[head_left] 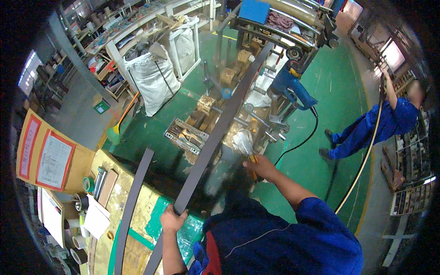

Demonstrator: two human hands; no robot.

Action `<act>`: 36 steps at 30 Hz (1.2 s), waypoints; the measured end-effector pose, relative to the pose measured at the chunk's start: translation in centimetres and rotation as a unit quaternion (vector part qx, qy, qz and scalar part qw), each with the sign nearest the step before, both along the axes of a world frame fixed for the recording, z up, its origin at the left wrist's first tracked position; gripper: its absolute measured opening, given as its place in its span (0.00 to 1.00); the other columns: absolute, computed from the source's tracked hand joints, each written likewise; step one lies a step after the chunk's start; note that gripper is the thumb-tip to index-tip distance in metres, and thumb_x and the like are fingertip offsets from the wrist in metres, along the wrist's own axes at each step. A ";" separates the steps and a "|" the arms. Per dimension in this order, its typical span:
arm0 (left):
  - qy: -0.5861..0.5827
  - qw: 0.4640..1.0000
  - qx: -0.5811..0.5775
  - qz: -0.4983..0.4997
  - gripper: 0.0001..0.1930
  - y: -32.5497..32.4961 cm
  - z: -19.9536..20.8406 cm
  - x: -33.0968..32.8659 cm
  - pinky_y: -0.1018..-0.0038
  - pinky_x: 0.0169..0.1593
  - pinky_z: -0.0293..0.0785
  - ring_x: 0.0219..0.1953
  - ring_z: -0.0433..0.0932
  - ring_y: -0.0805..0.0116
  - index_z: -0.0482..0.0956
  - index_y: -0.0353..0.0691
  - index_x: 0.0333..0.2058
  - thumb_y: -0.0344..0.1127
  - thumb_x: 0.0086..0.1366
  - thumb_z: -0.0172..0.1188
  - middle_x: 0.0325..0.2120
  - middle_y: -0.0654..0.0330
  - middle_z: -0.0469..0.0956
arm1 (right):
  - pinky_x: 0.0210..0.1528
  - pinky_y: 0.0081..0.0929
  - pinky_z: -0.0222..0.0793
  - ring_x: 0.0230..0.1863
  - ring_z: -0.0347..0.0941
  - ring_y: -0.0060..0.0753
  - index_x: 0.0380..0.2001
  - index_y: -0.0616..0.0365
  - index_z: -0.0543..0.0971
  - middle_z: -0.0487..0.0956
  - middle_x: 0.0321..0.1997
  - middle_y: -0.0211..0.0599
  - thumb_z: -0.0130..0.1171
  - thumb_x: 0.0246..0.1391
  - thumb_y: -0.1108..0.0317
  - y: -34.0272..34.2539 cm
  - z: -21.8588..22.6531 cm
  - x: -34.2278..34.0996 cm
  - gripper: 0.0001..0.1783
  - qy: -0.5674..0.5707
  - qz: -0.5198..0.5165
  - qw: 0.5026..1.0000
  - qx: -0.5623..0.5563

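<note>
Strip [213,142] gripped by left hand [174,219]; right hand [264,168] holds yellow-handled tool [253,158].

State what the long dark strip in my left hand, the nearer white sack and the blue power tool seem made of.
Dark strip: rubber or plastic, perhaps; smooth, matte, evenly coloured.
White sack: likely woven plastic, judging by its dull, creased sides.
Blue power tool: probably hard moulded plastic, from its rounded body and slight sheen.
</note>
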State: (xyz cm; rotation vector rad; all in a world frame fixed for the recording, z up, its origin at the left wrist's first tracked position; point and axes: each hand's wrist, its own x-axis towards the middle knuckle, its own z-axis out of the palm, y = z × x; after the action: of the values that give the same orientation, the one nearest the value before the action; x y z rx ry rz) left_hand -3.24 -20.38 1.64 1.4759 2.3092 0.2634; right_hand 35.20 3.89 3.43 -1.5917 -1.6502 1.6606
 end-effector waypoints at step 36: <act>-0.003 0.996 0.023 0.092 0.32 -3.8 -1.3 2.1 0.52 0.37 0.79 0.31 0.83 0.42 0.78 0.35 0.38 0.56 0.45 0.77 0.29 0.44 0.82 | 0.53 0.48 0.79 0.55 0.82 0.51 0.50 0.59 0.83 0.83 0.56 0.48 0.52 0.61 0.63 28.3 13.1 -5.8 0.19 -0.573 0.182 0.751 0.273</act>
State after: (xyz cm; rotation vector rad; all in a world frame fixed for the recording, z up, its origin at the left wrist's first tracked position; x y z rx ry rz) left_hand -1.16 -24.19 0.38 1.2829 2.4524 0.3738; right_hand 29.43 32.23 16.53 -2.1237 -2.7548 -0.0441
